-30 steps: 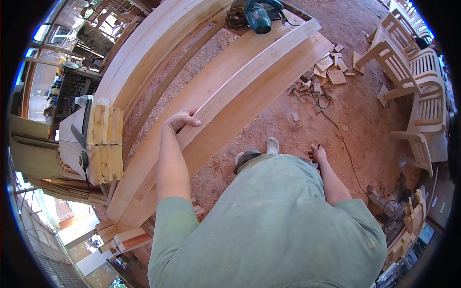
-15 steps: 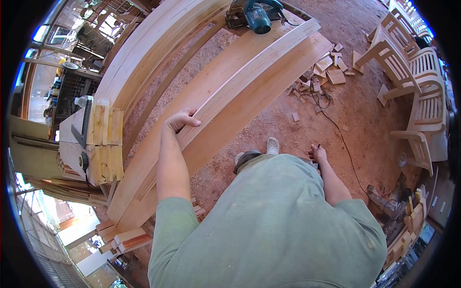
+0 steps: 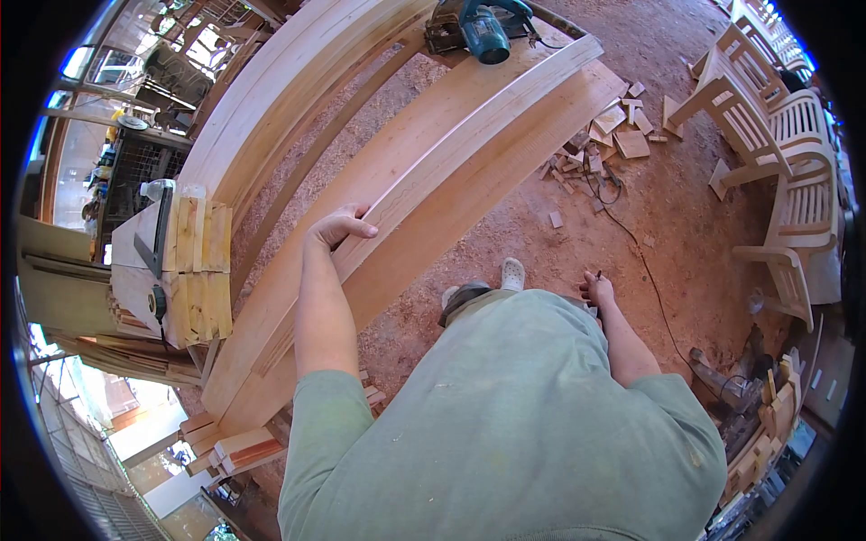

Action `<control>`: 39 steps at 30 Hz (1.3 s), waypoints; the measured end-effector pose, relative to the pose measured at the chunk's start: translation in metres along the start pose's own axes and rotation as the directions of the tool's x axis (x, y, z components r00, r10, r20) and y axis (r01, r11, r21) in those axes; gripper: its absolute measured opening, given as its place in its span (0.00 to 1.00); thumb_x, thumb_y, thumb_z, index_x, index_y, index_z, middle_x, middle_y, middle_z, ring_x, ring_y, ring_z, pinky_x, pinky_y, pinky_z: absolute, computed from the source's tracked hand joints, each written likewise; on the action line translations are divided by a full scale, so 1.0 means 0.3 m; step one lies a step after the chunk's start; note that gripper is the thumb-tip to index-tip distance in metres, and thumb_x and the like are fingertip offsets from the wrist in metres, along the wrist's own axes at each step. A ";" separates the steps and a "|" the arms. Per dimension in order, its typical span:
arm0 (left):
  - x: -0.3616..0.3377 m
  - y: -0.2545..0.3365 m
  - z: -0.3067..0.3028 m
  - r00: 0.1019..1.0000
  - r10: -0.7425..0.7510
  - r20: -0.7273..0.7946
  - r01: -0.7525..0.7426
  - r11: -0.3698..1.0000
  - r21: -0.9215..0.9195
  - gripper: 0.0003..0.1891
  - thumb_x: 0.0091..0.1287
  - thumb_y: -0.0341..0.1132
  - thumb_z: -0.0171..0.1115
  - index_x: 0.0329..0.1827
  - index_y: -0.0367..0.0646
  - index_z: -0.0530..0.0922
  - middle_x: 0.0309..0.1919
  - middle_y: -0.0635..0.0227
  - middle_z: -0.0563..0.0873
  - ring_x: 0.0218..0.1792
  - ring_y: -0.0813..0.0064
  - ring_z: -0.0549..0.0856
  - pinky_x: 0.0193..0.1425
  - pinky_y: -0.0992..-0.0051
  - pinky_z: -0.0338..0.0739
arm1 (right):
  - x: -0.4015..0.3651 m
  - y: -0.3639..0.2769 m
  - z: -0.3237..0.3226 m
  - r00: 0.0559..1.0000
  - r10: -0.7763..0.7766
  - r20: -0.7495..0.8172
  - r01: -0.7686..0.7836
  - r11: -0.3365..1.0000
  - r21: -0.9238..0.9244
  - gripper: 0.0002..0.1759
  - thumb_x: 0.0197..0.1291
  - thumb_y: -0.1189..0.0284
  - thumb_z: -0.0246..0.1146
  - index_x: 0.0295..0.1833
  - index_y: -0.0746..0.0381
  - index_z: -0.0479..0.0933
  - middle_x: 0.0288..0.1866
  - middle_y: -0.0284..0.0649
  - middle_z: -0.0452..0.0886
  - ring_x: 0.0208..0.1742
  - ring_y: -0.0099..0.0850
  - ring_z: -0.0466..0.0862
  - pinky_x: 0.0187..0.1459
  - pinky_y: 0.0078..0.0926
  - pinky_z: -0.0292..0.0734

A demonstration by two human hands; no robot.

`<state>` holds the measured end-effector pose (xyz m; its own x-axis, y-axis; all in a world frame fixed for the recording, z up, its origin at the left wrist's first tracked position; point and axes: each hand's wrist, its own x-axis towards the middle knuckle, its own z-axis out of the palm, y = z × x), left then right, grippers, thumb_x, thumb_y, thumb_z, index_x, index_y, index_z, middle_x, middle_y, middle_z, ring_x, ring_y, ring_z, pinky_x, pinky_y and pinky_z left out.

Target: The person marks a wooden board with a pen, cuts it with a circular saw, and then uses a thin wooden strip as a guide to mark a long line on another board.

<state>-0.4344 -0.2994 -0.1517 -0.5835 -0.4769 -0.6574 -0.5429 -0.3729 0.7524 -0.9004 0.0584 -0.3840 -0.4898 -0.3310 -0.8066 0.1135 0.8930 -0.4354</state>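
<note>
Left hand (image 3: 338, 225) hooks a loose grip over the raised edge of the long plank (image 3: 469, 144), which lies flat above the sawdust floor (image 3: 631, 216), apparently to steady it, while the right hand (image 3: 597, 290) hangs aside, its grip closed on a small dark stick (image 3: 597, 274).

A single head-worn camera supplies the view. It sits above the person's shoulders and faces forward and steeply down, so the green shirt (image 3: 514, 424) fills the lower centre at close range. The fisheye lens bends straight edges and leaves a dark circular border. The left hand (image 3: 338, 225) on the long plank (image 3: 433, 171) and the right hand (image 3: 597, 290) at the person's side sit mid-frame. The sawdust floor (image 3: 577, 234), the circular saw (image 3: 483, 32) at the top edge and the chairs (image 3: 776, 144) at upper right lie farther off.
</note>
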 end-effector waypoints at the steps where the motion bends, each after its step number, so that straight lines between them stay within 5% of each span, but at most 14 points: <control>1: 0.002 -0.001 -0.001 1.000 -0.002 0.003 0.002 1.000 0.002 0.46 0.34 0.47 0.79 0.61 0.31 0.78 0.48 0.59 0.87 0.47 0.68 0.85 0.57 0.71 0.77 | 0.000 0.000 0.000 1.000 -0.003 -0.011 0.004 1.000 0.017 0.24 0.69 0.52 0.60 0.58 0.60 0.78 0.43 0.41 0.87 0.33 0.30 0.84 0.31 0.34 0.78; 8: 0.004 -0.007 -0.004 1.000 -0.009 0.007 0.009 1.000 -0.008 0.45 0.35 0.47 0.79 0.60 0.31 0.79 0.48 0.59 0.87 0.47 0.69 0.85 0.56 0.70 0.78 | 0.015 0.003 0.003 1.000 0.009 -0.011 -0.009 1.000 0.013 0.24 0.70 0.52 0.60 0.58 0.60 0.79 0.43 0.40 0.88 0.34 0.30 0.84 0.32 0.34 0.79; 10: 0.006 -0.009 -0.005 1.000 -0.004 0.005 0.004 1.000 -0.010 0.45 0.35 0.47 0.79 0.60 0.31 0.79 0.48 0.59 0.87 0.47 0.69 0.85 0.56 0.71 0.78 | 0.025 0.004 0.003 1.000 0.000 0.015 0.001 1.000 -0.025 0.28 0.70 0.51 0.58 0.64 0.59 0.77 0.47 0.43 0.88 0.38 0.34 0.87 0.35 0.38 0.80; 39: -0.004 0.005 -0.001 1.000 -0.015 0.008 0.015 1.000 0.017 0.47 0.36 0.47 0.78 0.64 0.32 0.77 0.50 0.58 0.86 0.50 0.68 0.84 0.60 0.70 0.76 | 0.028 0.027 0.001 1.000 -0.006 0.005 0.006 1.000 0.018 0.27 0.69 0.50 0.59 0.61 0.58 0.78 0.44 0.40 0.88 0.35 0.32 0.85 0.31 0.35 0.79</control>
<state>-0.4344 -0.2995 -0.1497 -0.5799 -0.4646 -0.6692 -0.5618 -0.3668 0.7415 -0.9032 0.0627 -0.3944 -0.4861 -0.3377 -0.8060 0.1267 0.8854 -0.4473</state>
